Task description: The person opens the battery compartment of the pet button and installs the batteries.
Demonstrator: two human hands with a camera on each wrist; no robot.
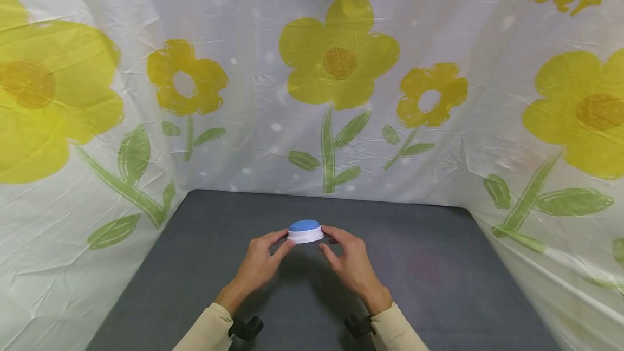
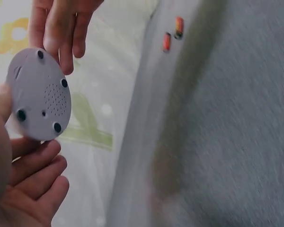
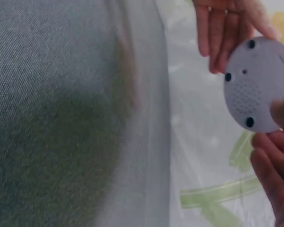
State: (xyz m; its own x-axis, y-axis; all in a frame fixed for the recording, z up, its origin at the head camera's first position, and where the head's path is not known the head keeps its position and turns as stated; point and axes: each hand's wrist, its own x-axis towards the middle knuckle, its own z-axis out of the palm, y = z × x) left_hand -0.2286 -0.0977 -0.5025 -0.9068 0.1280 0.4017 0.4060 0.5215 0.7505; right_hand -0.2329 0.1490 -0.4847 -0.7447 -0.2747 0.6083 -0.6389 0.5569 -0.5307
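We hold a round button (image 1: pixel 305 231), blue on top with a white base, lifted clear of the grey counter (image 1: pixel 439 264) near its middle. Our left hand (image 1: pixel 260 261) pinches its left rim with thumb and fingers curled; our right hand (image 1: pixel 348 261) takes the right rim the same way. The wrist views show its underside (image 2: pixel 39 97) with four dark feet and a speaker grille. To do this well, we should keep the fingertips on the rim, off the blue cap, hold it level, and share the weight evenly between both hands
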